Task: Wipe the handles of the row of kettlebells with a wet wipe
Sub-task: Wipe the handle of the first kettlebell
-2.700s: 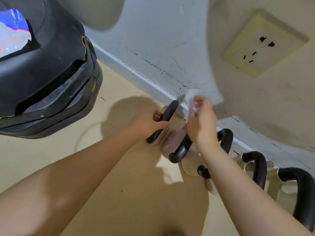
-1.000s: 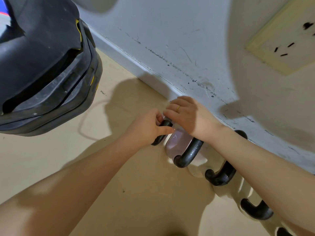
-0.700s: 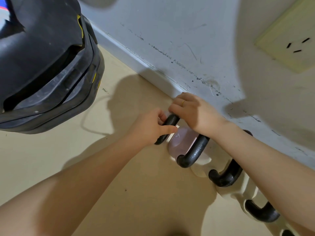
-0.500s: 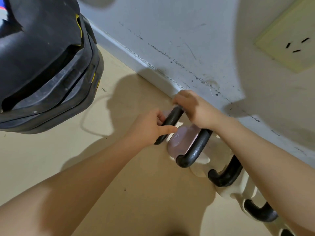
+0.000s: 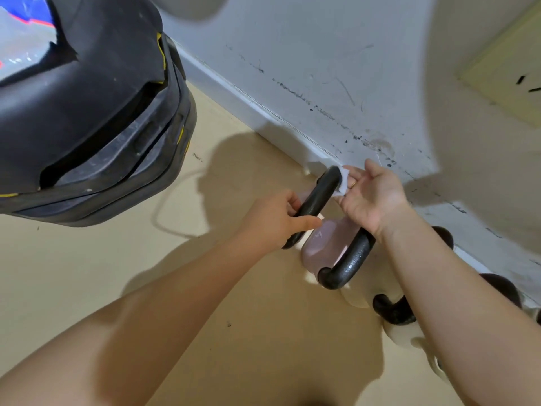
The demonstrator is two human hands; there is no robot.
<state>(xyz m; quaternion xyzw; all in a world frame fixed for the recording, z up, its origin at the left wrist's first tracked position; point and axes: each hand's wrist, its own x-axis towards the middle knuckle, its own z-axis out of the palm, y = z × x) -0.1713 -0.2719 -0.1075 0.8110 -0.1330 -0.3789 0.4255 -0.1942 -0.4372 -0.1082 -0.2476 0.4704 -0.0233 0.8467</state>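
Fingers of the left hand (image 5: 273, 222) curl round the first handle (image 5: 317, 197), steadying that kettlebell so the right hand (image 5: 371, 194), pinching the wipe (image 5: 343, 183), can rub the handle's far bend by the wall (image 5: 322, 68).

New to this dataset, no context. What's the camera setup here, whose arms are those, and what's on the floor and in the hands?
There is no robot. One wide-angle camera sits on a person's head and looks down at their own bare arms. On the tan floor, a row of kettlebells stands along the wall. The left hand grips the black handle of the end kettlebell. The right hand pinches a white wet wipe against the far end of that handle. The next kettlebell is pinkish, with its own black handle; more handles show partly behind the right arm. The black stack at upper left looks like weight plates.
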